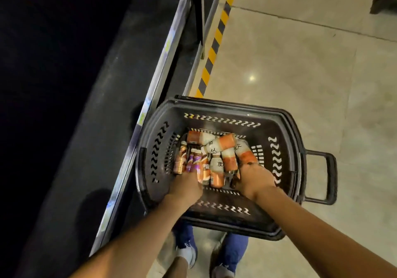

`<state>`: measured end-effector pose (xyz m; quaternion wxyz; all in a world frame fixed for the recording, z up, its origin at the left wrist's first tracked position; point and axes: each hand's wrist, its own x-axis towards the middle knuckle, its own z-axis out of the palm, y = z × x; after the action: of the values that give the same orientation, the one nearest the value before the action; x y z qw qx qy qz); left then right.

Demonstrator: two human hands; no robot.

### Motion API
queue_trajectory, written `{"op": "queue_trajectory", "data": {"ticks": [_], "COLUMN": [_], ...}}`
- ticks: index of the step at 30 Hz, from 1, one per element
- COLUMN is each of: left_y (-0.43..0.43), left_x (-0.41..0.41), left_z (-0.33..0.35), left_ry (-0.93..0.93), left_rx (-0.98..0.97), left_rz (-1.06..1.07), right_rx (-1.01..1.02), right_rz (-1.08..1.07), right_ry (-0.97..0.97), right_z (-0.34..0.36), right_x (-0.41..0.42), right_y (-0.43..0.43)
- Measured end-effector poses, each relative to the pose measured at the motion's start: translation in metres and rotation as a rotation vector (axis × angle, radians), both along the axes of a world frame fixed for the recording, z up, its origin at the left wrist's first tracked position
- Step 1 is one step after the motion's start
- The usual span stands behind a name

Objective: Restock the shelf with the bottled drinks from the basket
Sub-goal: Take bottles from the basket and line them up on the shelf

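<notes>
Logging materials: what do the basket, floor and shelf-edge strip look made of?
Dark slotted basket: likely moulded plastic, semi-matte, punched slots. Beige floor tiles: polished stone or ceramic, glossy, lamp glint. Silvery shelf-edge strip: metal or clear plastic, shiny; unclear.

Legible text: we read one character, 炭, on the white upper band of an orange-and-white bottle (217, 166) in the basket (279, 116) | purple-labelled bottles (195, 163): white lettering, too blurred to read | shelf-edge strip (165, 61): tags illegible.
</notes>
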<state>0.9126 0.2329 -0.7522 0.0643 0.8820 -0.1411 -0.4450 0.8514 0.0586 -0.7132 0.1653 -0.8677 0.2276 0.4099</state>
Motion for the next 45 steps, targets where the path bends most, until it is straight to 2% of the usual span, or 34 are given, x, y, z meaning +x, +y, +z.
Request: {"op": "queue_trajectory", "data": {"ticks": [4, 7, 10, 14, 17, 20, 23, 26, 29, 37, 45], "left_y": [-0.007, -0.015, -0.019, -0.031, -0.04, -0.038, -0.029, -0.028, -0.036, -0.084, -0.088], "left_x": [0.016, 0.017, 0.014, 0.01, 0.013, 0.015, 0.015, 0.015, 0.019, 0.043, 0.02], "left_z": [-0.101, -0.163, -0.218, -0.272, -0.29, -0.296, -0.282, -0.248, -0.187, 0.07, 0.392], "left_ry": [0.035, 0.019, 0.004, -0.049, -0.08, -0.075, -0.058, -0.034, 0.058, 0.162, 0.155], "left_rx": [0.028, 0.089, 0.155, 0.208, 0.229, 0.187, 0.164, 0.107, -0.007, -0.338, -0.611], "left_rz": [0.079, 0.103, 0.178, 0.215, 0.223, 0.258, 0.295, 0.329, 0.424, 0.593, 0.625], "right_rx": [-0.076, -0.012, -0.014, -0.185, -0.32, -0.3, -0.189, -0.074, -0.019, 0.233, 0.306], "right_rz": [0.099, 0.09, 0.239, 0.489, 0.618, 0.59, 0.304, -0.019, -0.242, -0.992, -1.125], "right_ry": [-0.061, -0.188, -0.282, -0.217, -0.271, -0.267, -0.183, -0.117, -0.135, -0.382, -0.63], "right_z": [-0.104, -0.164, -0.224, -0.289, -0.314, -0.321, -0.301, -0.257, -0.192, 0.042, 0.339], "right_x": [0.036, 0.061, 0.084, 0.094, 0.09, 0.089, 0.078, 0.054, 0.033, 0.023, -0.01], "right_y": [-0.009, -0.015, -0.016, -0.016, -0.018, -0.02, -0.019, -0.02, -0.028, -0.04, -0.037]}}
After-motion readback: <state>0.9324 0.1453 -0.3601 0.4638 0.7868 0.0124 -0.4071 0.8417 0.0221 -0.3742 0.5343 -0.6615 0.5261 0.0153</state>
